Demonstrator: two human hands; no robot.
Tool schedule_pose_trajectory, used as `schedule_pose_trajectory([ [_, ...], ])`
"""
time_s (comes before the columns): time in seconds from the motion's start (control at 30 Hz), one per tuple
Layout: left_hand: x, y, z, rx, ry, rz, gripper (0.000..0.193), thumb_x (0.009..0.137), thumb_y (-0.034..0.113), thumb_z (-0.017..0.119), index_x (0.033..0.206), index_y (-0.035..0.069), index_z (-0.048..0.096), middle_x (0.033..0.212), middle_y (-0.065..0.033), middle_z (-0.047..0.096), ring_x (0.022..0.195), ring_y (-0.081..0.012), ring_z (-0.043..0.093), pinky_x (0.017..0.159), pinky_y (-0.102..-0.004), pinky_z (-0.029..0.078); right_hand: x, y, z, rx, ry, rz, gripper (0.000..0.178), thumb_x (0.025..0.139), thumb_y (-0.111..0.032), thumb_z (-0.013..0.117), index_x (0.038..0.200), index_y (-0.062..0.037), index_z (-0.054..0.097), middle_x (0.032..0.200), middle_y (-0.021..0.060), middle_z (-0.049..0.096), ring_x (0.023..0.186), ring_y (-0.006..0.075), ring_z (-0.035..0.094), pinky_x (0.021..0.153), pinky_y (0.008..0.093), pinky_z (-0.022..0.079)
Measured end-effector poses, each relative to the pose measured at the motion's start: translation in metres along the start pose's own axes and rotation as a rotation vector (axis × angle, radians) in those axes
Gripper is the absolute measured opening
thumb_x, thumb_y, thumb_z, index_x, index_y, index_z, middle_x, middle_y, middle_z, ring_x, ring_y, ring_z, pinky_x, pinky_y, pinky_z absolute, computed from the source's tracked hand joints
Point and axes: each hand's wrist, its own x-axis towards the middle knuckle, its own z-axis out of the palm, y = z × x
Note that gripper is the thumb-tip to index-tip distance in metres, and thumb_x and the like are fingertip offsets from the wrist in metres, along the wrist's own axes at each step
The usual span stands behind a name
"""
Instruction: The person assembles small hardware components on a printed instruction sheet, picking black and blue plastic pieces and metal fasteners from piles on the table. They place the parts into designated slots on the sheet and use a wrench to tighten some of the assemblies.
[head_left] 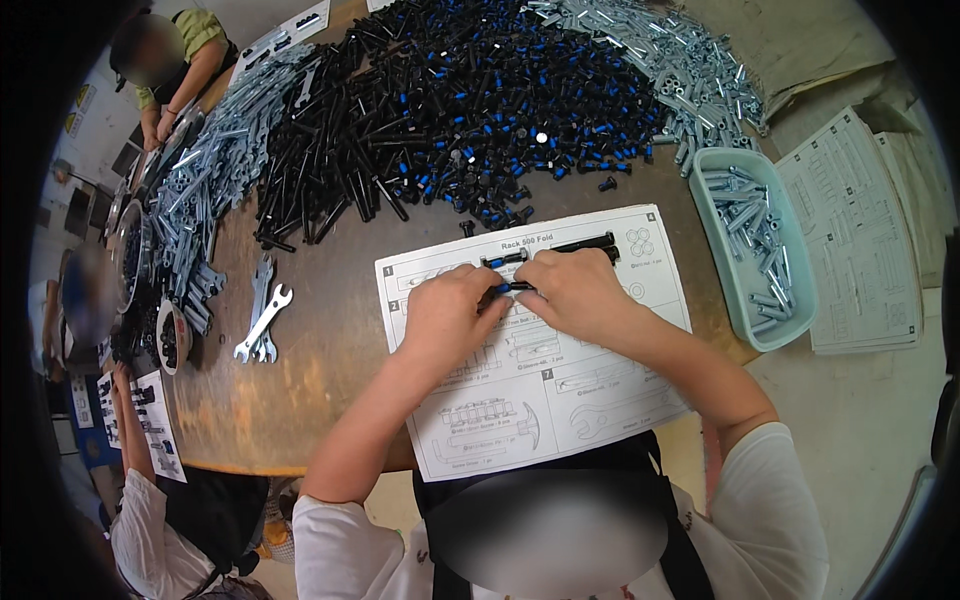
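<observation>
A printed instruction sheet (540,400) with line drawings of parts lies at the table's near edge. Over its upper half, my left hand (450,312) and my right hand (580,295) come together with fingers closed. Between their fingertips are short black bolts (515,286) with a blue band on the thread; my fingers partly hide them. Just beyond my fingertips, more short black bolts (506,259) lie across the sheet. Long black bolts (585,243) rest on it beyond my right hand. How many bolts each hand grips is hidden.
A big heap of black bolts (470,110) covers the far table, flanked by silver rods (215,150) and sleeves (690,75). Wrenches (265,325) lie left. A pale green bin (808,310) of sleeves stands right, near stacked sheets (850,230). Other people work along the left.
</observation>
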Motion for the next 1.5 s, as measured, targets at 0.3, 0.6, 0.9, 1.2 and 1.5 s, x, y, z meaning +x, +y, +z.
schedule_pose_trajectory([
  [0.3,0.007,-0.002,-0.007,-0.086,0.064,-0.089,0.019,0.083,0.017,0.073,0.099,0.007,0.072,0.085,-0.0102,0.070,0.066,-0.0263,0.067,0.062,-0.0353,0.053,0.002,-0.001,-0.015,0.121,-0.008,0.129,0.016,0.084,-0.020,0.067,0.095,-0.0086,0.069,0.091,0.0089,0.070,0.078,0.0299,0.069,0.068,0.0428,0.053],
  [0.6,0.096,-0.077,-0.027,0.169,-0.246,0.260,0.023,0.077,0.005,0.069,0.100,0.009,0.071,0.088,-0.0110,0.071,0.080,-0.0313,0.068,0.075,-0.0402,0.054,0.086,0.072,-0.023,0.006,-0.192,-0.054,0.020,0.081,-0.008,0.067,0.099,-0.0093,0.073,0.092,0.0089,0.072,0.096,0.0287,0.067,0.084,0.0419,0.053],
  [0.9,0.066,-0.054,-0.054,0.021,-0.095,0.045,0.015,0.083,0.013,0.071,0.095,0.004,0.070,0.083,-0.0136,0.071,0.073,-0.0254,0.068,0.066,-0.0365,0.053,0.086,0.055,-0.031,-0.008,-0.024,-0.001,0.024,0.080,-0.007,0.062,0.103,-0.0091,0.068,0.096,0.0127,0.070,0.096,0.0334,0.066,0.084,0.0457,0.052],
  [1.2,-0.086,0.028,-0.013,0.014,-0.015,-0.178,0.024,0.083,0.027,0.076,0.090,0.005,0.068,0.079,-0.0106,0.069,0.070,-0.0280,0.067,0.061,-0.0366,0.052,-0.003,-0.045,-0.001,0.720,-0.087,0.244,0.015,0.076,-0.014,0.073,0.084,-0.0022,0.073,0.077,0.0109,0.072,0.070,0.0185,0.070,0.063,0.0291,0.053],
  [1.5,-0.090,0.025,0.002,0.006,0.089,-0.155,0.035,0.075,0.034,0.082,0.078,0.007,0.060,0.070,-0.0088,0.064,0.064,-0.0282,0.064,0.058,-0.0377,0.050,-0.009,-0.061,0.019,0.283,-0.022,0.027,0.016,0.082,-0.024,0.066,0.084,-0.0088,0.072,0.077,0.0114,0.069,0.070,0.0314,0.067,0.063,0.0418,0.052],
])
